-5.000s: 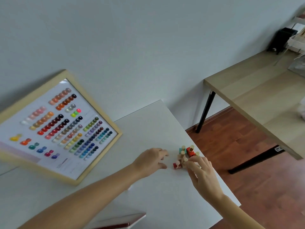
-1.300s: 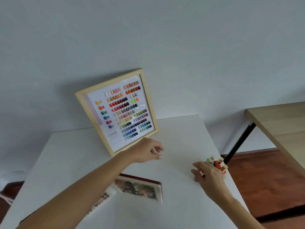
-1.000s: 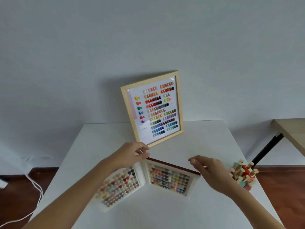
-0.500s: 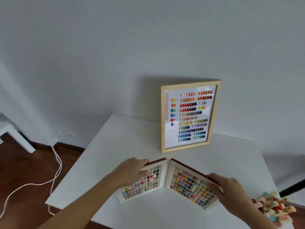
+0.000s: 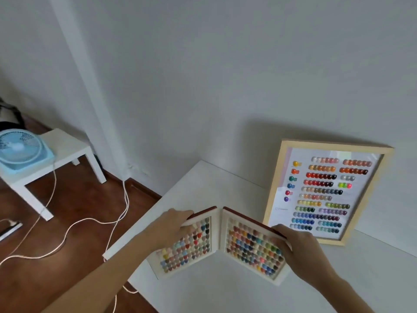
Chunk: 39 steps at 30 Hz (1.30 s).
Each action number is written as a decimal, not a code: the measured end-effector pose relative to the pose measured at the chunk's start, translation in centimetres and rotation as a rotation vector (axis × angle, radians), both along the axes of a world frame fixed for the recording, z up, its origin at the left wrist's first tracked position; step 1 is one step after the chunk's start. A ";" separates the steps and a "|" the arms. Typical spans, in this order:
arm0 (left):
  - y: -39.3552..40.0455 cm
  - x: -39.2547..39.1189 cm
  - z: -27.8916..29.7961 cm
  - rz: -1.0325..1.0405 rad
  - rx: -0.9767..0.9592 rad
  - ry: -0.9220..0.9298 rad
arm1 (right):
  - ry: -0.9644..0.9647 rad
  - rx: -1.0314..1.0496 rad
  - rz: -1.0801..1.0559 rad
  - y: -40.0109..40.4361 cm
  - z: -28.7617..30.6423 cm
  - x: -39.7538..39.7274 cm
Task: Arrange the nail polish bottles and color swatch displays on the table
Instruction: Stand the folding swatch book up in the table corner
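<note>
A swatch book [image 5: 220, 241] lies open on the white table [image 5: 225, 292], just in front of the wooden-framed colour chart [image 5: 325, 193] that leans against the wall. The book has two white-bordered panels with dark red outer covers, joined at a central hinge and spread in a shallow V. Each panel holds a grid of small glossy nail-shaped chips in many colours: pastels, pinks and greys on the left panel, stronger reds, blues and greens on the right one. The framed chart behind it carries rows of round colour beads on a white backing, with a short column of single beads down its left side.

The left hand [image 5: 172, 224] comes in from the lower left and grips the far outer corner of the left panel, fingers curled over the red edge. The right hand [image 5: 297, 247] reaches in from the lower right and clasps the outer edge of the right panel, its fingers wrapped round the cover nearest the frame. Both forearms are bare and angled inward toward the book.
</note>
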<state>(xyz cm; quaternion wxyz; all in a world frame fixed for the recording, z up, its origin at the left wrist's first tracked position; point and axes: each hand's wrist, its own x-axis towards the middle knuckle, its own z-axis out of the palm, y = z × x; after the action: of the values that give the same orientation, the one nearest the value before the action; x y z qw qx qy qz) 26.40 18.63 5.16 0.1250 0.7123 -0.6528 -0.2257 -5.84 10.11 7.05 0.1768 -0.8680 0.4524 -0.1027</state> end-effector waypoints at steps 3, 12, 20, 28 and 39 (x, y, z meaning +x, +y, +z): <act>-0.4 4.0 0.4 0.089 -0.008 0.016 | -0.029 -0.005 0.054 -2.1 0.2 4.8; -3.2 13.2 0.2 0.261 -0.010 0.046 | -0.073 -0.015 0.110 -7.2 -0.4 18.0; -6.1 17.4 -1.4 0.337 0.001 0.049 | -0.036 -0.008 0.094 -10.5 -1.5 24.4; -8.1 18.6 -1.8 0.347 0.019 -0.004 | -0.047 0.024 0.062 -12.4 -2.0 26.1; -8.5 18.2 -1.3 0.367 0.057 -0.025 | -0.066 0.055 0.079 -13.0 -1.9 25.9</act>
<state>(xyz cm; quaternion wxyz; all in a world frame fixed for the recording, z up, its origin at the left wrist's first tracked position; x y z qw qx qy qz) 44.60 10.10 3.85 0.1358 0.8255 -0.5066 -0.2084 20.06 -2.94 5.18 0.2193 -0.8761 0.4146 -0.1115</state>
